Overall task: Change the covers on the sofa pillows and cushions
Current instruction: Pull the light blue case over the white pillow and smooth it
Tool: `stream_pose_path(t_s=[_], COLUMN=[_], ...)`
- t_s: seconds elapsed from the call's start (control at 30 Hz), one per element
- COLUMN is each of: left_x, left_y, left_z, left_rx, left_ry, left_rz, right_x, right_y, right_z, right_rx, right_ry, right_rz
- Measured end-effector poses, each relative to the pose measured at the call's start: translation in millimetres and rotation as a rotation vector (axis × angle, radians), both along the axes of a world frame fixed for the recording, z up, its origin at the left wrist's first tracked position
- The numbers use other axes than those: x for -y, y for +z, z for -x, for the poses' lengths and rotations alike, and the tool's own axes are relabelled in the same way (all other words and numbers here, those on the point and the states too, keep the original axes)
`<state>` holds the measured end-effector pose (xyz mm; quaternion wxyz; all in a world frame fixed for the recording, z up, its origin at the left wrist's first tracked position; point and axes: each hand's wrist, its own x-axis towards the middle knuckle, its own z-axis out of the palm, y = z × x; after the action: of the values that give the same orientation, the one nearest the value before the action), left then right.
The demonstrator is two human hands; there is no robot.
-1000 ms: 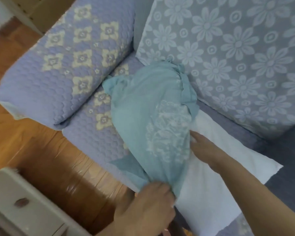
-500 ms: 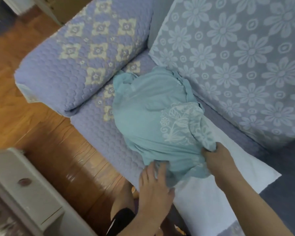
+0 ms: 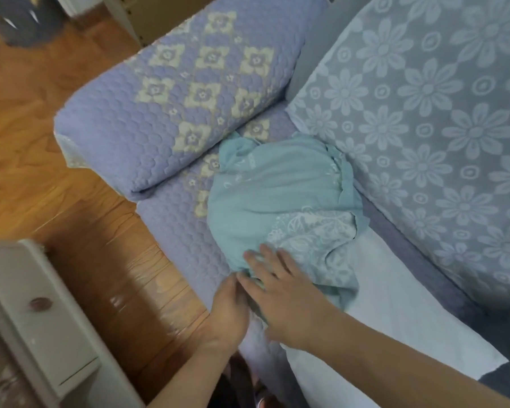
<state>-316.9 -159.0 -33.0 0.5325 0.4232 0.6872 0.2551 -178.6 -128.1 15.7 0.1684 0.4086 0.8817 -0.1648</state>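
Half of the white pillow (image 3: 395,313) on the sofa seat's (image 3: 171,213) front edge wears the teal cover (image 3: 280,201), the rest bare; left hand (image 3: 228,310) grips its hem, right hand's (image 3: 289,307) straight fingers press it.

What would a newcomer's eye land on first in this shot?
Probably the teal cover, bunched over one end of the white pillow on the sofa seat. Next, both hands at its near edge: the right hand lies spread across the fabric, the left hand beside it. Behind stands the floral back cushion.
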Motion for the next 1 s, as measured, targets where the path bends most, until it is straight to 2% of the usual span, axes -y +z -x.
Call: stream_pose_path(t_s=[0.07, 0.13, 0.2, 0.27, 0.33, 0.43, 0.47, 0.5, 0.53, 0.6, 0.63, 0.77, 0.83, 0.9, 0.97, 1.0], left_x=[-17, -38, -64, -90, -105, -97, -92, -91, -94, -109, -117, -132, -132, -129, -122, -120], left_y=[21, 37, 43, 40, 25, -19, -27, -33, -34, -32, -30, -15, -4, 5, 12, 15], left_z=[20, 40, 51, 57, 62, 57, 47, 33, 19, -2, -8, -11, -14, -23, -39, -49], left_rx=[0.061, 0.072, 0.050, 0.144, 0.203, 0.064, 0.069, 0.132, 0.235, 0.391, 0.412, 0.572, 0.593, 0.578, 0.451, 0.404], left_ry=[0.161, 0.125, 0.020, 0.100, 0.146, -0.105, -0.162, -0.128, -0.011, 0.203, 0.240, 0.272, 0.257, 0.208, 0.142, 0.138], left_rz=[-0.031, -0.091, -0.136, -0.181, -0.221, -0.114, -0.081, -0.045, -0.024, 0.008, 0.018, 0.047, 0.026, 0.023, 0.016, -0.005], right_x=[-14, -50, -101, -146, -177, -205, -208, -209, -209, -204, -202, -197, -196, -198, -201, -202], right_y=[-13, -18, -18, -12, -10, -7, -5, -4, -1, 2, 5, 30, 45, 53, 60, 65], right_z=[16, 30, 42, 49, 46, 27, 23, 19, 18, 14, 10, -19, -33, -44, -47, -46], right_rx=[0.073, -0.030, -0.225, -0.340, -0.407, -0.402, -0.378, -0.345, -0.309, -0.274, -0.285, -0.401, -0.359, -0.193, -0.028, -0.010], right_ry=[0.063, -0.049, -0.144, -0.311, -0.600, -0.986, -1.069, -1.113, -1.124, -1.087, -1.062, -0.889, -0.719, -0.502, -0.322, -0.277], right_rz=[-0.088, -0.192, -0.092, 0.107, 0.202, 0.344, 0.402, 0.442, 0.465, 0.476, 0.472, 0.559, 0.657, 0.538, 0.265, 0.149])
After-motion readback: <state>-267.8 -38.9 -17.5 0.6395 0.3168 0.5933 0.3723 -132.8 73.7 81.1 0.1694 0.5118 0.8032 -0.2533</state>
